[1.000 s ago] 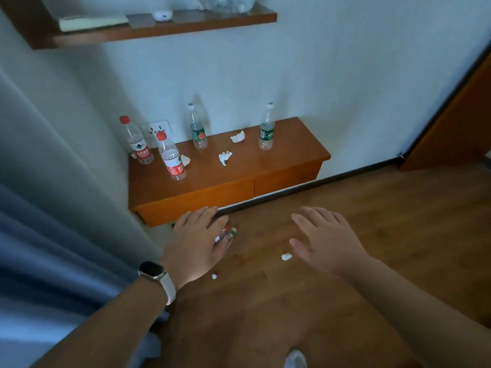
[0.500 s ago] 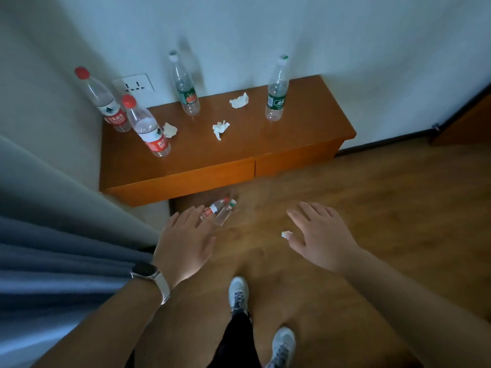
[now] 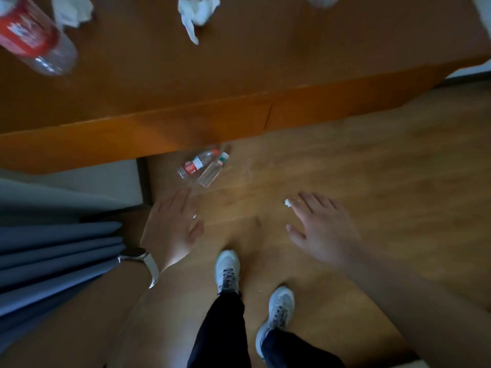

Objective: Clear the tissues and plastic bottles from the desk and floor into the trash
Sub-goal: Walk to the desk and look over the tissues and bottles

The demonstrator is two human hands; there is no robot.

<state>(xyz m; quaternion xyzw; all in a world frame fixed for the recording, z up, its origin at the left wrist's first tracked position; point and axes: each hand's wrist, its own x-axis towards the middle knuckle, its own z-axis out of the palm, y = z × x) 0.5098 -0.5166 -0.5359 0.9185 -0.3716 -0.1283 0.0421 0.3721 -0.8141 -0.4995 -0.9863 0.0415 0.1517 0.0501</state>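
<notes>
A: What has changed for us in the last second?

B: We have bent down and stepped in. The wall and most of the standing bottles have slid out of the top of the view. The desk now fills that part, and both our hands are lower, nearer the floor.

A: Starting at the left, then?

B: The grey curtain hangs by our left arm. Above it, on the desk, stands a red-label bottle with a crumpled tissue just beside it.

A: And our left hand?

B: Our left hand, with the watch on its wrist, is flat and palm down. Its fingers are straight and close together, and it holds nothing. It is just short of a small red-label bottle and a clear bottle, which lie side by side on the floor by the desk's front.

A: Further right?

B: A second tissue lies on the desk. Then comes our right hand, fingers splayed and empty. Its forefinger tip is at a small tissue scrap on the floor, and we cannot tell whether it touches.

A: Where does that leave us?

B: We judge that the floor pick-ups come first, and nothing is gathered yet. The bottles' caps lie close under the desk front, our shoes stand right below us, and we see no trash bin.
</notes>
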